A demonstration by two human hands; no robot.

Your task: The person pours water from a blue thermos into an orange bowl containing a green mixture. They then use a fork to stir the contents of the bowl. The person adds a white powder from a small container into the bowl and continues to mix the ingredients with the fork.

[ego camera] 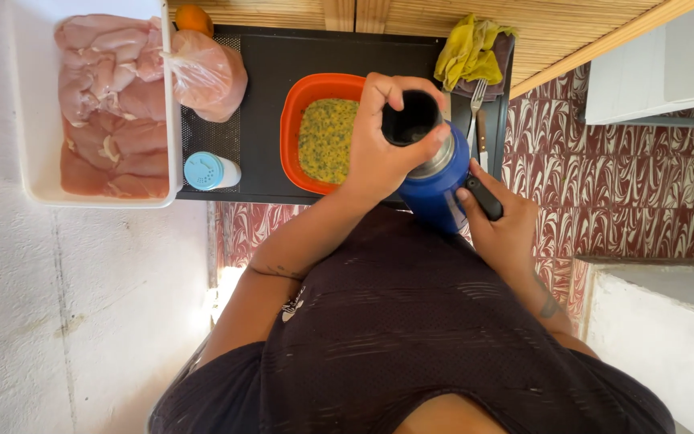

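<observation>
Our left hand (383,153) grips the black lid (411,116) on the blue flask (435,189); right-hand (504,225) fingers wrap its handle (483,197). The flask is unopened; the orange bowl (299,104) already holds batter.

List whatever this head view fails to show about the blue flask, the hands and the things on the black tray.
- Blue metal flask: its inside is a dark opening, contents unreadable; the left hand covers part of the rim.
- Black flask handle: partly hidden under the right hand.
- Orange fruit: cut off by the top edge.
- Silver fork: its handle hidden behind the flask.
- Clear plastic bag: pink contents too blurred to identify.
</observation>
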